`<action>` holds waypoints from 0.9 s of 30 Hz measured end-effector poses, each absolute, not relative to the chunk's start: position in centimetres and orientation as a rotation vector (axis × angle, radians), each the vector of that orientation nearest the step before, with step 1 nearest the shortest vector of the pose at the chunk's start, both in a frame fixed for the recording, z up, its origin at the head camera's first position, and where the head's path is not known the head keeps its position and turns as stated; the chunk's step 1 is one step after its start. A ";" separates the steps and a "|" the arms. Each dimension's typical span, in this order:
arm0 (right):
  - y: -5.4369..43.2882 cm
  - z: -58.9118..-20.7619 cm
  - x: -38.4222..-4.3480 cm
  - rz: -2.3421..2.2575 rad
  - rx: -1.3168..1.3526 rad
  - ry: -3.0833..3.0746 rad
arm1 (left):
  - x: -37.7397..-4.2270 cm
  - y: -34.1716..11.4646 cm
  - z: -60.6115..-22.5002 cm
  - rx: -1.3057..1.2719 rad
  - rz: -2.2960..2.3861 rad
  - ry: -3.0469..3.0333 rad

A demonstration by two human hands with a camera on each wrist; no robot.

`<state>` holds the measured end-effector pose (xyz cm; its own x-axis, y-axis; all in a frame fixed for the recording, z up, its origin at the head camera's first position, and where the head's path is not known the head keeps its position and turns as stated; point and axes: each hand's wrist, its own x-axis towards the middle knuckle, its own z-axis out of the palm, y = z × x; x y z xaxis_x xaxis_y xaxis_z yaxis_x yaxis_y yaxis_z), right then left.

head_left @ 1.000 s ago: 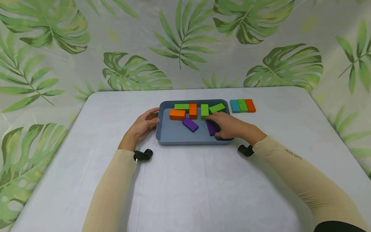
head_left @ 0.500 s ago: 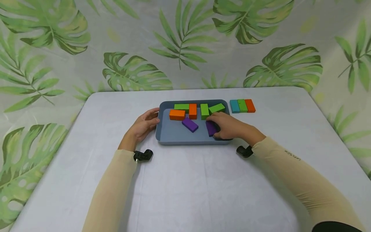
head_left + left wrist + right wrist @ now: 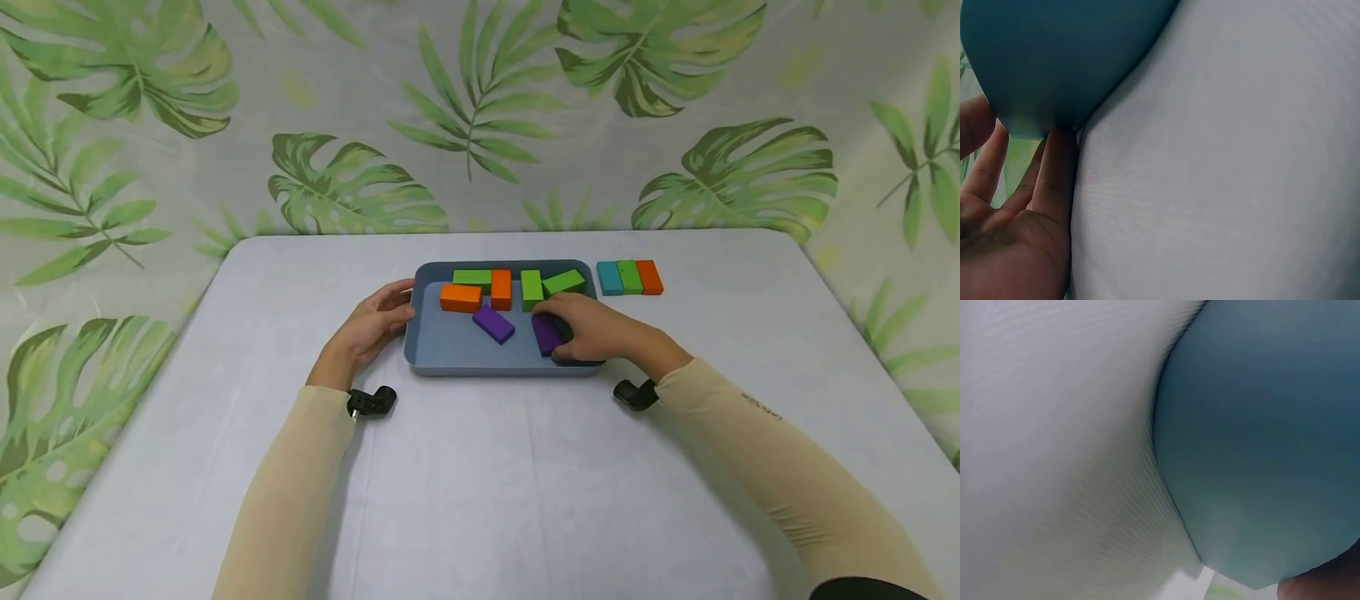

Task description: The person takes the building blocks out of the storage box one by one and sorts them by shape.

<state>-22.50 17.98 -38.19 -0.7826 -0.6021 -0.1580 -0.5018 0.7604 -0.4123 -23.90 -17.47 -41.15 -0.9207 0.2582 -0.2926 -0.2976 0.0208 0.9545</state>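
A shallow blue-grey tray [image 3: 450, 350] lies on the table, with several coloured rectangular blocks in it. My left hand [image 3: 367, 327] rests at the tray's left side; in the left wrist view its fingertips touch the blue wall. Over the tray's right end, my right hand [image 3: 603, 327] holds a purple block [image 3: 545, 335] between thumb and fingers, and the hand hides part of it. To its left lies another purple block [image 3: 493, 324], set at a slant. In the right wrist view the tray wall covers most of the hand, leaving just a bit of finger [image 3: 1319, 586] at the lower corner.
Along the tray's back are orange blocks [image 3: 461, 297] [image 3: 501, 289] and green blocks [image 3: 472, 279] [image 3: 532, 289] [image 3: 563, 282]. Right of the tray, a blue block [image 3: 610, 278], a green block [image 3: 629, 277] and an orange block [image 3: 648, 277] stand side by side on the white cloth [image 3: 480, 483].
The purple block in my right hand has slid slightly toward the tray's front, the fingers moving with it. My left hand stays in place at the tray's side.
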 end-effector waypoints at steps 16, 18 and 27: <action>18.6 -38.2 -23.1 -0.662 -0.813 2.672 | -24.1 -17.5 -41.2 -0.013 1.965 1.918; 18.7 -38.2 -23.1 -0.677 -0.808 2.670 | -24.2 -17.5 -41.3 -0.012 1.965 1.917; 18.9 -37.8 -23.2 -0.800 -0.829 2.673 | -24.3 -17.6 -41.0 -0.033 1.961 1.907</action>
<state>-23.18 18.89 -37.83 -0.8135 -0.5789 -0.0559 -0.4531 0.6910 -0.5632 -24.26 -17.64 -40.98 -0.9185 0.2671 -0.2916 -0.2989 0.0139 0.9542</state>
